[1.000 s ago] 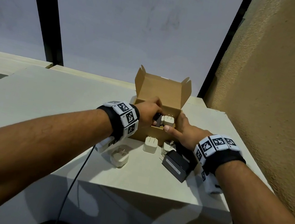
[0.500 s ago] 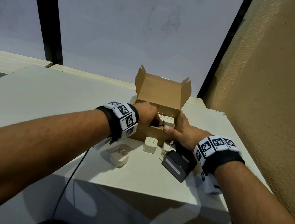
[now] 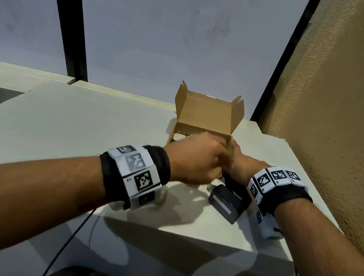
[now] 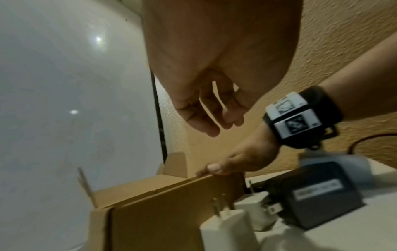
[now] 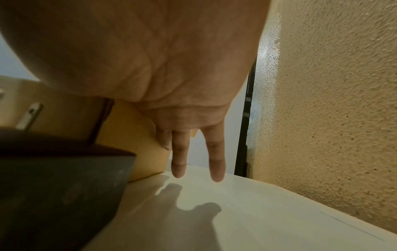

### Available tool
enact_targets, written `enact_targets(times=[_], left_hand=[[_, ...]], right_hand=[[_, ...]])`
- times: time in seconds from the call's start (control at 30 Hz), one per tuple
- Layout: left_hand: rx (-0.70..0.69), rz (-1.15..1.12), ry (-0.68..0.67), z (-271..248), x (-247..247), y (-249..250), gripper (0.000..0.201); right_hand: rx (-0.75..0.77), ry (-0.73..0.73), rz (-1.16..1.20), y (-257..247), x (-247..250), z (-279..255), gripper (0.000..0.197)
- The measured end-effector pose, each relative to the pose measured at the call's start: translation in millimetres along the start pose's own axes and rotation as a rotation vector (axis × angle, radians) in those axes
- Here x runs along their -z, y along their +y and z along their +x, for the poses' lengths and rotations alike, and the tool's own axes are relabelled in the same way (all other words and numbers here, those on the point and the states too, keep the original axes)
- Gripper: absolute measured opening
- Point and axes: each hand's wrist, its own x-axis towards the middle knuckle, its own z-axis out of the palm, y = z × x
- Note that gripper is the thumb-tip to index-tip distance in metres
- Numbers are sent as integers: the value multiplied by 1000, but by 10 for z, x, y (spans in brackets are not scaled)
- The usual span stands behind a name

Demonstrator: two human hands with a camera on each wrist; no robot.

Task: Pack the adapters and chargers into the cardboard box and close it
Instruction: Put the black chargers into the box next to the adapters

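The left hand [image 3: 197, 157] is seen above the near edge of the cardboard box [image 3: 206, 117], its fingers [image 4: 201, 125] loosely curled and nothing held in them. Below it, two white chargers [image 4: 227, 229] are shown only in the left wrist view, standing prongs up against the box's front wall; in the head view they are hidden by the hand. To their right a black adapter [image 3: 225, 202] is laid on the white table [image 3: 69, 123], just beside the box; its white label is too blurred to be read. The right hand [image 3: 241, 165] is braced at the box's near right corner, thumb pressed on the rim, fingers [image 5: 216, 163] straight. The lid is stood open.
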Motion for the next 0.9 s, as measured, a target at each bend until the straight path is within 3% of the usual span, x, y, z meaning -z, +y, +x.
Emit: enact_targets(times=[0.1, 0.2, 0.47, 0.8, 0.9], left_hand=[[-26, 48, -182, -75, -190, 127, 34], [-8, 102, -314, -113, -369, 183, 46], [86, 32, -246, -161, -422, 116, 45], [237, -43, -279, -144, -447, 115, 70], [197, -75, -297, -101, -313, 127, 68]], right_hand=[[-152, 43, 28, -5, 6, -17, 80], [-38, 60, 10, -65, 36, -127, 84], [67, 67, 24, -27, 37, -112, 88], [48, 70, 43, -11, 23, -107, 92], [66, 46, 60, -18, 19, -85, 108]])
